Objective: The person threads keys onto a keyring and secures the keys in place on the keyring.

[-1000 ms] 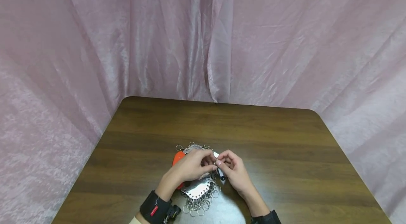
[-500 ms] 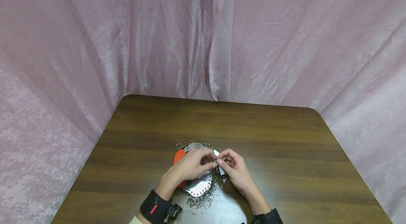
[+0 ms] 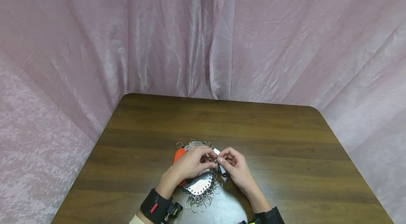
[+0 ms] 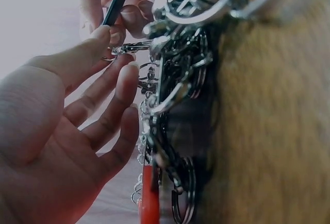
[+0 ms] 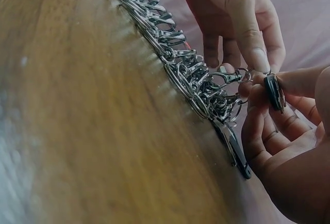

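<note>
In the head view a shiny metal plate (image 3: 200,186) lies on the table, fringed with swivel clasps and split rings. Over its right edge my left hand (image 3: 193,163) pinches a split ring (image 5: 246,74) between thumb and fingers; a swivel clasp (image 5: 227,75) hangs on that ring. Facing it, my right hand (image 3: 235,167) pinches a slim black piece with a metal edge (image 5: 273,92) close to the left thumb tip; its exact kind I cannot tell. The left palm hides part of the plate.
An orange, rounded object (image 3: 179,154) sits at the plate's left side, partly under the left hand. A slim white-and-black tool (image 3: 222,170) lies by the plate's right edge. The wooden table (image 3: 285,139) reaches back to a pink curtain (image 3: 269,41).
The whole scene, table edge included, has shifted slightly upward in the head view. Both hands keep their pinch and stay close together over the plate's right edge.
</note>
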A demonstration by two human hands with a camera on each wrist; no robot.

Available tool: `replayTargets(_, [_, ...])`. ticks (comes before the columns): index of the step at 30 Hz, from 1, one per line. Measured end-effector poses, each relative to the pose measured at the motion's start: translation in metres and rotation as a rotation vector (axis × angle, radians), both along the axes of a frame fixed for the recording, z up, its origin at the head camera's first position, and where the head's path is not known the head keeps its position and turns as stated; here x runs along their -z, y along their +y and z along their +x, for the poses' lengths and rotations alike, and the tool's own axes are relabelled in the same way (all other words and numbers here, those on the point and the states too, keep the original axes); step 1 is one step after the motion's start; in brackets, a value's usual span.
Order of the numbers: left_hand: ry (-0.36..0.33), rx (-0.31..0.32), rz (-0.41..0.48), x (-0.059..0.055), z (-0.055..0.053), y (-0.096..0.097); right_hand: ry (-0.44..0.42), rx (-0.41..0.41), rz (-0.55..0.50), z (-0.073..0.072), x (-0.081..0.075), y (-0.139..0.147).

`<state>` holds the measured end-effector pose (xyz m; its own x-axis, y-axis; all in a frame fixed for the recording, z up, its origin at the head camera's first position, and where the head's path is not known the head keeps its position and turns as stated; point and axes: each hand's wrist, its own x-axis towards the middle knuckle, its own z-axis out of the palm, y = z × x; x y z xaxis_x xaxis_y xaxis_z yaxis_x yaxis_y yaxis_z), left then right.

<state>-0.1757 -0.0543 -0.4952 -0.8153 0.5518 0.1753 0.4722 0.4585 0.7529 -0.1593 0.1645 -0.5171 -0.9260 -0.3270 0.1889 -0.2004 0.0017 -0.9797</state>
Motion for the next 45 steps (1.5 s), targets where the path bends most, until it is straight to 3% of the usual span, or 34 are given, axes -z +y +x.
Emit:
replayTargets(12, [0.023, -0.002, -0.031, -0.0013, 0.0043, -0.0037, -0.015, -0.003, 0.019, 0.0049, 0.0003, -0.0034])
replayTargets(20, [-0.044, -0.007, 0.01, -0.0009, 0.0042, -0.0039, -0.017, 0.013, 0.005, 0.0068, -0.0008, -0.0042])
replayTargets(36, [-0.037, 0.011, 0.017, -0.0027, 0.004, -0.0038, -0.002, 0.013, 0.007, 0.0065, -0.0011, -0.0041])
replayTargets(45, [-0.076, 0.027, 0.037, -0.0021, 0.0039, -0.0042, -0.009, 0.014, 0.003, 0.0073, -0.0009, -0.0043])
